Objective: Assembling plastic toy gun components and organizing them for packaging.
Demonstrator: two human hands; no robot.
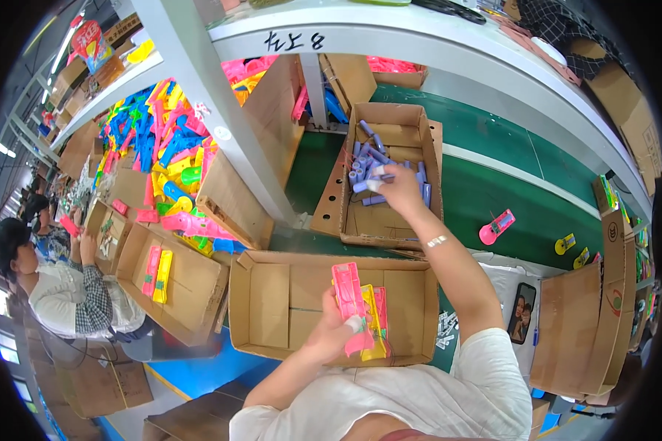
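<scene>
My left hand (332,331) is closed round a long pink plastic casing (349,285), its thumb, wrapped in white, pressed on the front. Behind it, a yellow casing (373,344) and another pink one lie in the wide cardboard box (261,305) before me. My right hand (399,187) reaches into a second, farther carton (390,234). White wraps cover its fingertips, which pinch at a purple cylindrical battery cell (374,199) on the edge of a pile of purple cells (366,156). The fingers partly hide what they grip.
A smaller box (198,298) with pink and yellow casings stands at left. Behind it, colourful plastic parts (165,140) fill a wooden bin beside a white post (235,125). On the right are a pink casing (497,226), a phone (522,314) and a tall carton (570,323). A co-worker (66,287) sits far left.
</scene>
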